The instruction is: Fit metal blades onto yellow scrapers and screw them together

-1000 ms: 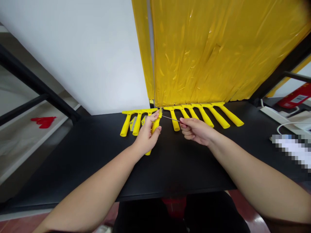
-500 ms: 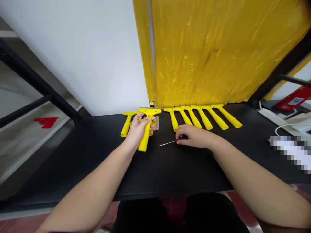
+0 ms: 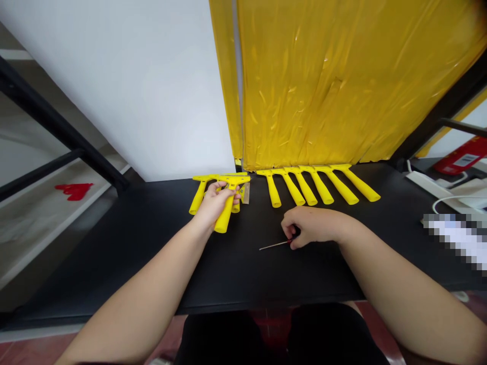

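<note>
yellow plastic t-shaped scraper (image 3: 224, 220) sits in our left hand (image 3: 215, 203), fingers curled closed around its handle, over the scrapers at the left end of the matte black table (image 3: 266, 274). our right hand (image 3: 314, 226) pinches a thin steel pick (image 3: 274, 245) with a red end, fingertips drawn narrow around it. six yellow scrapers (image 3: 319, 185) lie side by side to the right, handles pointing toward us.

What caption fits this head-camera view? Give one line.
Left hand grips a yellow scraper; right hand holds a slim red-handled screwdriver.
</note>
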Demonstrator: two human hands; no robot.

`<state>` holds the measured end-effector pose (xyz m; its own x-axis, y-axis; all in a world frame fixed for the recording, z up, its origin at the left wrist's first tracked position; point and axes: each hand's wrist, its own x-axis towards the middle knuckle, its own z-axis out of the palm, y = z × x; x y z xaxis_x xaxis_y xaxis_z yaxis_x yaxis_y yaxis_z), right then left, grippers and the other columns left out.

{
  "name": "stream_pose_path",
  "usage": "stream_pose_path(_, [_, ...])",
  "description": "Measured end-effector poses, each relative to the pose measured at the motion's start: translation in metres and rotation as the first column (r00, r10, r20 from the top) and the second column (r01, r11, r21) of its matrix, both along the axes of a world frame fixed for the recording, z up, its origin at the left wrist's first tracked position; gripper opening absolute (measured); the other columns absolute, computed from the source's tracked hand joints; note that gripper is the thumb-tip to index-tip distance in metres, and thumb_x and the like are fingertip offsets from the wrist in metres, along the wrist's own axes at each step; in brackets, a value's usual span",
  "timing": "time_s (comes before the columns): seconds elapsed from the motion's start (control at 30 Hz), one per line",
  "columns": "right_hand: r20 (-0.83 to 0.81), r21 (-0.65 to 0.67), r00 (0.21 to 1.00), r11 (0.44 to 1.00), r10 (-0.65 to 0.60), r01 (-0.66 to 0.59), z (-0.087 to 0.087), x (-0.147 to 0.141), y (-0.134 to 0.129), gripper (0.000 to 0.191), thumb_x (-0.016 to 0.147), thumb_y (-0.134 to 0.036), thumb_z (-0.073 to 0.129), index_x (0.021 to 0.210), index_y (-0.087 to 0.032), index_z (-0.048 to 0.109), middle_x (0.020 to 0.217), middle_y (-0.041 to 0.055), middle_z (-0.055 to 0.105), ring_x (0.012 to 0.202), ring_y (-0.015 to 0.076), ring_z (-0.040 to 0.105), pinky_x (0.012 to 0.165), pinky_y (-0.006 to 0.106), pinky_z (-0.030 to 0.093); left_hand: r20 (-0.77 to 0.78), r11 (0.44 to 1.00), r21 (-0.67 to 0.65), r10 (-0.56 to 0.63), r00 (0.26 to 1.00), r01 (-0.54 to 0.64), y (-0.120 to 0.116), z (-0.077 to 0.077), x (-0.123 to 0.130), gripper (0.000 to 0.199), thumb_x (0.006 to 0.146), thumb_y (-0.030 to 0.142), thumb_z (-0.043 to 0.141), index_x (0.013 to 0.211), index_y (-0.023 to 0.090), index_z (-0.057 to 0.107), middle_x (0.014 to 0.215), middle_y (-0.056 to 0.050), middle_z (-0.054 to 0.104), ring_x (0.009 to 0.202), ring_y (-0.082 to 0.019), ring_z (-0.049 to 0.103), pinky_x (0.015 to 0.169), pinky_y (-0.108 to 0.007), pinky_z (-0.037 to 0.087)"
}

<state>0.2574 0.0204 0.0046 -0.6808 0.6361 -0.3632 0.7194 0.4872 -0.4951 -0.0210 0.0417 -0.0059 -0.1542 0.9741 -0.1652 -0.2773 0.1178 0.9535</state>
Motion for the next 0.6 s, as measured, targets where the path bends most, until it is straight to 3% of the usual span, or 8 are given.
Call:
stream_pose_path(0.07, [-0.006, 0.029, 0.999, 0.999, -0.032, 0.032, 0.003, 0.002, 0.001, 0.024, 0.075, -0.035, 0.090, 0.091, -0.023, 0.077, 0.098, 0.0023, 0.070, 0.084, 0.0199, 0.064, 0.071, 0.031, 0.047, 0.025, 0.999, -0.017, -0.045, 0.999, 0.045, 0.000, 0.000, -0.002, 0.045, 0.076, 0.001, 0.071, 0.116, 0.016, 0.055, 0.100, -0.010, 0.079, 0.082, -0.018, 0.080, 0.074, -0.025, 0.063])
stream_pose_path(0.13, [-0.114, 0.169, 0.992, 0.982, -0.060, 0.079, 0.001, 0.002, 0.005, 0.026, 0.082, -0.038, 0.085, 0.102, -0.024, 0.077, 0.104, 0.0046, 0.070, 0.091, 0.0225, 0.065, 0.078, 0.034, 0.050, 0.042, 0.995, -0.016, -0.100, 0.994, 0.100, -0.002, -0.001, -0.001, 0.048, 0.073, -0.001, 0.070, 0.117, 0.016, 0.060, 0.107, -0.010, 0.079, 0.092, -0.018, 0.080, 0.085, -0.027, 0.064])
stream_pose_path(0.27, [-0.346, 0.511, 0.933, 0.815, -0.096, 0.273, -0.018, -0.007, 0.019, 0.032, 0.095, -0.027, 0.072, 0.127, -0.025, 0.075, 0.122, 0.0107, 0.065, 0.119, 0.0293, 0.060, 0.106, 0.045, 0.050, -0.028, 0.987, 0.015, -0.162, 0.986, 0.162, -0.003, -0.006, 0.005, 0.051, 0.073, -0.001, 0.071, 0.121, 0.017, 0.066, 0.119, -0.009, 0.078, 0.106, -0.017, 0.078, 0.106, -0.032, 0.058])
stream_pose_path(0.33, [-0.366, 0.555, 0.924, 0.772, -0.109, 0.311, -0.030, -0.014, 0.026, 0.040, 0.093, -0.023, 0.073, 0.133, -0.027, 0.074, 0.123, 0.0109, 0.062, 0.119, 0.0295, 0.060, 0.110, 0.048, 0.050, -0.096, 0.983, 0.013, -0.179, 0.979, 0.181, -0.003, -0.010, 0.010, 0.051, 0.076, 0.002, 0.073, 0.124, 0.017, 0.067, 0.115, -0.009, 0.078, 0.108, -0.018, 0.077, 0.111, -0.036, 0.055])
stream_pose_path(0.43, [-0.345, 0.549, 0.928, 0.772, -0.141, 0.321, -0.042, -0.024, 0.032, 0.031, 0.091, -0.019, 0.075, 0.122, -0.024, 0.080, 0.117, 0.0109, 0.060, 0.111, 0.0272, 0.063, 0.106, 0.045, 0.055, -0.175, 0.978, 0.040, -0.195, 0.965, 0.204, -0.003, -0.016, 0.017, 0.051, 0.077, 0.005, 0.076, 0.126, 0.016, 0.067, 0.105, -0.008, 0.079, 0.108, -0.019, 0.076, 0.112, -0.040, 0.053])
stream_pose_path(0.6, [-0.294, 0.534, 0.927, 0.765, -0.231, 0.360, -0.042, -0.032, 0.032, 0.021, 0.089, -0.014, 0.079, 0.110, -0.020, 0.082, 0.116, 0.0110, 0.058, 0.106, 0.0248, 0.066, 0.102, 0.039, 0.057, -0.349, 0.967, 0.079, -0.200, 0.915, 0.242, 0.006, -0.022, 0.027, 0.050, 0.080, 0.012, 0.077, 0.128, 0.017, 0.066, 0.109, -0.010, 0.078, 0.108, -0.023, 0.076, 0.104, -0.043, 0.058])
